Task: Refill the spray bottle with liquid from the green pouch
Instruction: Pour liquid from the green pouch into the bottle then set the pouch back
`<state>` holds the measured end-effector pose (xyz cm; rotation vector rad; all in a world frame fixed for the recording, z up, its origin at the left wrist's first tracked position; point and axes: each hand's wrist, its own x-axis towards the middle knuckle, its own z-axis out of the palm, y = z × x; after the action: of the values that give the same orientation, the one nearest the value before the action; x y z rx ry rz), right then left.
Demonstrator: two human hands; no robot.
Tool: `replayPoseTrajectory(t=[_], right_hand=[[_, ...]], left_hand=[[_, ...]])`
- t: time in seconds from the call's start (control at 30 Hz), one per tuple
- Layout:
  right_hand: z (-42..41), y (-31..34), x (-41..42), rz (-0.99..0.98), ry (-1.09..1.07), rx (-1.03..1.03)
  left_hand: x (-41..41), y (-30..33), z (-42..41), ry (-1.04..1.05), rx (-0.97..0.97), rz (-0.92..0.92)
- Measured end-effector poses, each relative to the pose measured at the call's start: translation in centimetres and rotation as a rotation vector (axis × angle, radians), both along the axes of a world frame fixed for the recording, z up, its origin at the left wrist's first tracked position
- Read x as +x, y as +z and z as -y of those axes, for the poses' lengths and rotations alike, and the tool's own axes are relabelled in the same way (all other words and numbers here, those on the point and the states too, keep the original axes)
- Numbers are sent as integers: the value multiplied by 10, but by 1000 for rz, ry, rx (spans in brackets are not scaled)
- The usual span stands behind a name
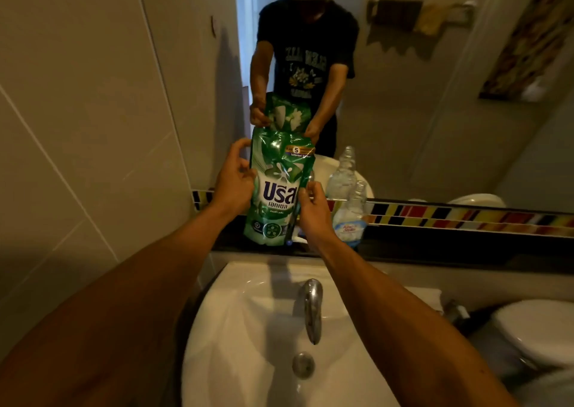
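The green pouch stands upright on the dark ledge behind the sink, against the mirror. My left hand grips its left edge and my right hand grips its right edge lower down. Just to the right stands a clear bottle with a pale blue label and no spray head on its neck. The mirror doubles the pouch and the bottle.
A white sink with a chrome tap lies below my arms. A toilet is at the lower right. A tiled wall runs along the left. A coloured mosaic strip borders the mirror.
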<state>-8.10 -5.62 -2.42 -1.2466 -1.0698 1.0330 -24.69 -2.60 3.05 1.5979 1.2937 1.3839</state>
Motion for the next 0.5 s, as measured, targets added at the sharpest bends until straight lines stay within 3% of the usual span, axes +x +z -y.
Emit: replayPoseTrajectory(t=[0.3,0.5], right_hand=[[39,5,56,-73,-57,-49],[48,11,81,-176,30,-49]], left_hand=[[64,18,19,-135,-88,11],[85,27,21,-126,-159,26]])
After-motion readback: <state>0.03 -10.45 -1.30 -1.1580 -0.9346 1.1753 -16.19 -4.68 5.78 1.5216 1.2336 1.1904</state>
